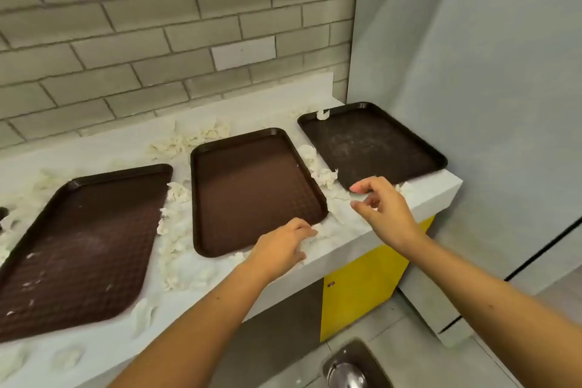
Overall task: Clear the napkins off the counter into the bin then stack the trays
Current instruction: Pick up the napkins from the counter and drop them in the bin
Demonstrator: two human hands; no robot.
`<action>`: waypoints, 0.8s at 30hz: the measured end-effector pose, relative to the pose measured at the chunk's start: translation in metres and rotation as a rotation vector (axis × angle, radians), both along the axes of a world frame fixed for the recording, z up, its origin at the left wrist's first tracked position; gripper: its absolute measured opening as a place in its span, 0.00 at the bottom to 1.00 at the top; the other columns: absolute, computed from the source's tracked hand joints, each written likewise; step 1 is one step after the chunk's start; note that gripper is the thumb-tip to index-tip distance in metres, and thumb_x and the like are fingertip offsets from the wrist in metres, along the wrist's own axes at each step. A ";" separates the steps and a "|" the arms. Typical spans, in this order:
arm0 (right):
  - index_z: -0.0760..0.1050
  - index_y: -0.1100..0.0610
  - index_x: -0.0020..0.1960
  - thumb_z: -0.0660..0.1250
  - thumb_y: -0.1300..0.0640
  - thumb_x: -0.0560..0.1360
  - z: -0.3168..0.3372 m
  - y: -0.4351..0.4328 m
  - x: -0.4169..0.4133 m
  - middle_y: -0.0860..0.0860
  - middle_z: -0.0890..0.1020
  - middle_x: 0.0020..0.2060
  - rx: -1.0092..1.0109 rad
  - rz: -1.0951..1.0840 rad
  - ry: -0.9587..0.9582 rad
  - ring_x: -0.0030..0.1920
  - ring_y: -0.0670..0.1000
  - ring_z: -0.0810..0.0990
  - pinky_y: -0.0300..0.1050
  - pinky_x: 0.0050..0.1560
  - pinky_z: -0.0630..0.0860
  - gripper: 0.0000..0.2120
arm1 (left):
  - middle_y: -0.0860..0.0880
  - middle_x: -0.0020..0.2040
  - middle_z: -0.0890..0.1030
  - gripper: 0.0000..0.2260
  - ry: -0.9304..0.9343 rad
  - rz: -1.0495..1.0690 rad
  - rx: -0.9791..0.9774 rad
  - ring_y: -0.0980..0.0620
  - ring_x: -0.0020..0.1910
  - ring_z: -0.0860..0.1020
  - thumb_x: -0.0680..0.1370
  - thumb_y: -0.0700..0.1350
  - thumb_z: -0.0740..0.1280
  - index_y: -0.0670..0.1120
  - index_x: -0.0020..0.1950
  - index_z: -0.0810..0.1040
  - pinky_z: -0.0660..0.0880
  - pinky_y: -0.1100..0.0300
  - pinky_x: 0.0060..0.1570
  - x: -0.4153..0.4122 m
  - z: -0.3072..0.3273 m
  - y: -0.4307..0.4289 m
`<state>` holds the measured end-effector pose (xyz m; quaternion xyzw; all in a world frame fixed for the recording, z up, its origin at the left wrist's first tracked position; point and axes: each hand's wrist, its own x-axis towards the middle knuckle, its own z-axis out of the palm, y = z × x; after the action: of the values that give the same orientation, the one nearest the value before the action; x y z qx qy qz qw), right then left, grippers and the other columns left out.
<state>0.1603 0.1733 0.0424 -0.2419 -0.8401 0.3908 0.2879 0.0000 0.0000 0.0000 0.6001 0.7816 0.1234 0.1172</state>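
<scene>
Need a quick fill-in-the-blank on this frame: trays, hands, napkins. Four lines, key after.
The pale counter holds ___ brown rectangular plastic trays. The left hand touches crumpled white paper napkins by the ___ tray's near corner. The right hand hovers near the ___ tray. The cabinet door under the counter is ___.
Missing: three; middle; right; yellow.

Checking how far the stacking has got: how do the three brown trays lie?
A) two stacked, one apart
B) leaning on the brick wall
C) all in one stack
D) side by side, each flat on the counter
D: the left tray, middle tray and right tray lie apart on the counter, crumpled napkins in the gaps.
</scene>
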 end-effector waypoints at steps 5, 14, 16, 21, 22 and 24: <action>0.78 0.45 0.59 0.69 0.56 0.76 -0.034 -0.013 -0.014 0.44 0.75 0.52 0.007 0.189 -0.230 0.41 0.44 0.78 0.35 0.46 0.75 0.13 | 0.59 0.59 0.72 0.13 -0.178 0.136 0.115 0.59 0.46 0.74 0.78 0.49 0.68 0.56 0.62 0.77 0.73 0.62 0.47 0.003 -0.018 0.000; 0.77 0.49 0.60 0.67 0.50 0.77 -0.062 -0.017 -0.034 0.46 0.75 0.55 0.183 0.248 -0.469 0.54 0.47 0.75 0.38 0.52 0.71 0.12 | 0.55 0.51 0.79 0.24 -0.358 0.433 0.215 0.56 0.46 0.78 0.76 0.44 0.69 0.55 0.68 0.63 0.78 0.57 0.48 0.008 -0.026 0.003; 0.77 0.50 0.56 0.69 0.48 0.75 -0.063 -0.015 -0.035 0.45 0.74 0.52 0.186 0.222 -0.473 0.52 0.47 0.74 0.39 0.50 0.70 0.11 | 0.54 0.50 0.79 0.24 -0.386 0.470 0.228 0.56 0.46 0.78 0.76 0.44 0.69 0.55 0.68 0.63 0.78 0.56 0.48 0.008 -0.029 0.000; 0.74 0.51 0.46 0.70 0.51 0.74 -0.068 -0.018 -0.040 0.46 0.73 0.49 0.148 0.202 -0.448 0.41 0.47 0.75 0.40 0.44 0.71 0.06 | 0.54 0.58 0.76 0.13 -0.259 0.380 0.300 0.58 0.53 0.76 0.81 0.44 0.63 0.51 0.66 0.72 0.73 0.64 0.53 0.009 -0.036 -0.005; 0.73 0.52 0.45 0.70 0.53 0.74 -0.068 -0.019 -0.040 0.47 0.72 0.48 0.139 0.209 -0.459 0.38 0.47 0.74 0.39 0.42 0.70 0.06 | 0.55 0.57 0.74 0.12 -0.257 0.323 0.322 0.59 0.51 0.75 0.82 0.43 0.61 0.51 0.65 0.74 0.72 0.67 0.52 0.010 -0.036 -0.007; 0.70 0.52 0.44 0.69 0.58 0.74 -0.067 -0.018 -0.037 0.47 0.71 0.45 0.102 0.223 -0.460 0.35 0.46 0.73 0.39 0.41 0.68 0.07 | 0.56 0.53 0.71 0.12 -0.317 0.241 0.364 0.58 0.46 0.75 0.83 0.42 0.59 0.52 0.62 0.76 0.71 0.70 0.47 0.012 -0.033 -0.009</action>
<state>0.1231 0.1553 -0.0247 -0.2153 -0.9237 0.3120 0.0562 0.0117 -0.0091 -0.0327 0.4871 0.7843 0.3673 0.1127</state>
